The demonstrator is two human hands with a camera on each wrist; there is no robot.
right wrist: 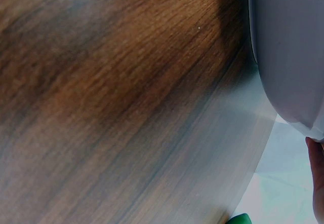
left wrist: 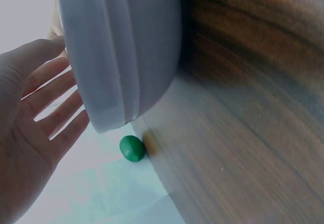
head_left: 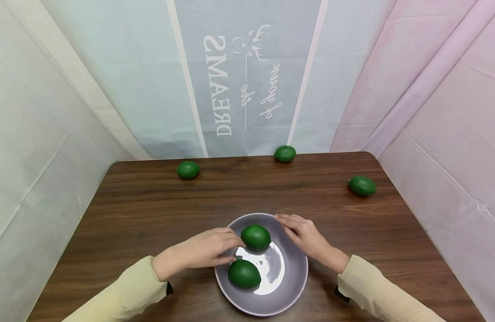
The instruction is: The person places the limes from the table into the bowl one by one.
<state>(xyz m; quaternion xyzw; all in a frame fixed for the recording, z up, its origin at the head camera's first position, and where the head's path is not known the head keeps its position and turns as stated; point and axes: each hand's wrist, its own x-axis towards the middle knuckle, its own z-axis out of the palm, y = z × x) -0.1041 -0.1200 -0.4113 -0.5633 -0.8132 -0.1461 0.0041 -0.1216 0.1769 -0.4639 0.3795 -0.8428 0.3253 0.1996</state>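
A grey-purple bowl (head_left: 285, 286) stands at the front of the table with two green limes in it. One lime (head_left: 255, 237) lies toward the far side, the other lime (head_left: 244, 273) toward the near left. My left hand (head_left: 209, 248) reaches over the bowl's left rim, fingers loosely extended beside the far lime and thumb just above the near one. In the left wrist view its spread fingers (left wrist: 55, 95) pass behind the bowl's rim. My right hand (head_left: 308, 237) is at the far right rim, its fairly straight fingertips (right wrist: 310, 145) right at the edge.
Three more limes lie on the dark wooden table (head_left: 151, 214): one lime (head_left: 188, 170) at the back left, one lime (head_left: 285, 153) at the back edge, one lime (head_left: 362, 185) at the right. Printed cloth (head_left: 247, 89) hangs behind, with pale cloth at both sides.
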